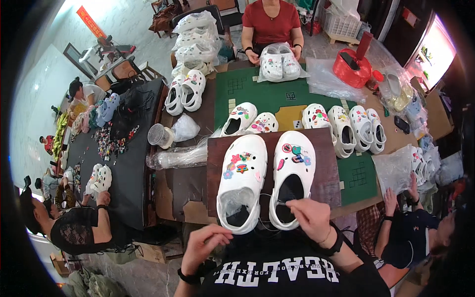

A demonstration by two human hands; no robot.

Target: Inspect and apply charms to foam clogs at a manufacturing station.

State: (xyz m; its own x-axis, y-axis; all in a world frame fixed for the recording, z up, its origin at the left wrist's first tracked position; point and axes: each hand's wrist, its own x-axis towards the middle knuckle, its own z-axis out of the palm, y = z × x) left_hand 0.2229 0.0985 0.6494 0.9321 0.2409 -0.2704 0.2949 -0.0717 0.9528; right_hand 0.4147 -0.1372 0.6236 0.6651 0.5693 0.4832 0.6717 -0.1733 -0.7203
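Observation:
Two white clogs with colourful charms lie side by side in front of me, toes pointing away. The left clog (242,171) has clear plastic film inside its opening. My left hand (205,243) is beside its heel, fingers loosely bent and apart, with nothing visible in them. At the opening of the right clog (294,168), my right hand (314,222) has its fingers closed in a pinch on a thin pale strand (281,202). Part of a thin strand also loops between the two heels. Beneath the clogs is a dark brown board (324,173).
More charm-covered clogs (341,126) stand beyond the board on a green mat (222,94). Across the table a person in red holds a bagged pair (279,64). A red basket (351,67) and plastic bags (326,84) lie right; co-workers sit on both sides.

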